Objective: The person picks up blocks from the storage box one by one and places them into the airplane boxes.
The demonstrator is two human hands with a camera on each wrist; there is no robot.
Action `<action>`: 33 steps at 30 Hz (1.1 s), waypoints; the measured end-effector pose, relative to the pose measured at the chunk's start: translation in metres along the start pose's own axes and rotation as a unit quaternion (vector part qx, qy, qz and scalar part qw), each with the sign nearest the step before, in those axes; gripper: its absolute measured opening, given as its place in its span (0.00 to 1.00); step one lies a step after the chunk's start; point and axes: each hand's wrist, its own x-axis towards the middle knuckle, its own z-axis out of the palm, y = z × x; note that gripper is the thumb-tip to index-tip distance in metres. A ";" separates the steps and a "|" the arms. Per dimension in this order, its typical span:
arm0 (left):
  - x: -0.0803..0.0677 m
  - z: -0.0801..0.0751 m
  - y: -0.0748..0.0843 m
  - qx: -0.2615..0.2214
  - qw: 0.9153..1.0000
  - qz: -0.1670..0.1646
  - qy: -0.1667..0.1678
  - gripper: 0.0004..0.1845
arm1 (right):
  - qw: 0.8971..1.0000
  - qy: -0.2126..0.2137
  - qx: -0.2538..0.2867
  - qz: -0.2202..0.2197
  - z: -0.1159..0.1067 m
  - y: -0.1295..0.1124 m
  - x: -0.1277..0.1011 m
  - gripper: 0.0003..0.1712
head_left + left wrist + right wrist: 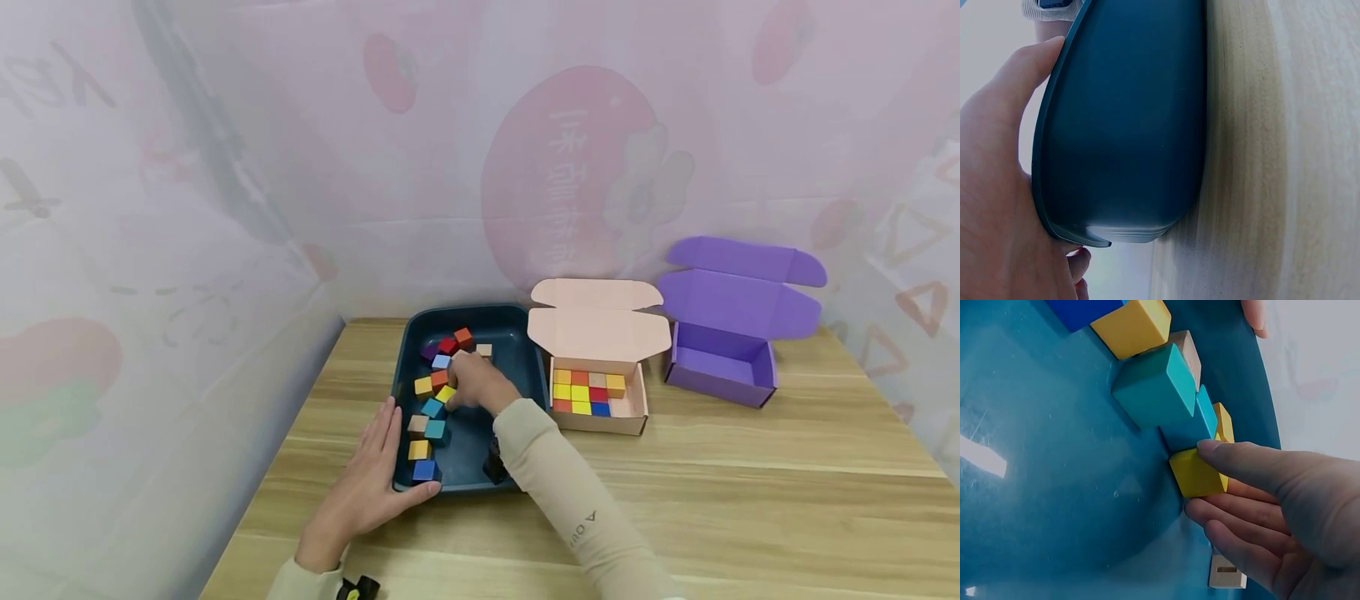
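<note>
**Ana:** Yellow cube (1196, 475) sits inside the dark teal tray (525, 350), in the line of cubes along its left wall, touching a teal cube (1155, 387) beside it. The right hand (480, 385) has its thumb and fingers closing on it, the thumb laid over its top edge.

**Ben:** And the other hand?

**Ana:** The left hand (371, 479) lies with fingers straight along the tray's left rim, thumb against the near corner, bracing it on the wooden table (750, 500). It holds nothing.

**Ben:** How would you pick that cube cleanly?

**Ana:** I'd pinch two opposite faces, lift straight up so the teal neighbour isn't dragged, and keep the tray steadied. The cubes are packed tight, so a sideways pull could topple the row.

**Ben:** Where are the boxes?

**Ana:** The pink box (600, 392) stands open just right of the tray, partly filled with red, orange, yellow and blue cubes; the purple box (723, 367) is open farther right.

**Ben:** Any writing?

**Ana:** Small letters on the right sleeve (577, 517), too small to read, and mirrored characters on the backdrop's red circle (570, 167) that I can't make out.
</note>
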 end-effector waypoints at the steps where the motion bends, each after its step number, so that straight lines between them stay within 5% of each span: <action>1: 0.000 0.000 0.000 0.001 1.000 0.001 0.000 0.68 | 1.000 -0.001 0.000 0.002 0.000 -0.001 0.000 0.13; 14: 0.000 -0.001 0.001 0.000 1.000 -0.002 -0.004 0.68 | 1.000 -0.001 -0.018 -0.005 -0.017 -0.003 -0.013 0.11; 33: 0.001 -0.001 0.004 0.001 1.000 0.001 -0.002 0.69 | 0.998 0.041 0.011 -0.055 -0.079 0.053 -0.080 0.14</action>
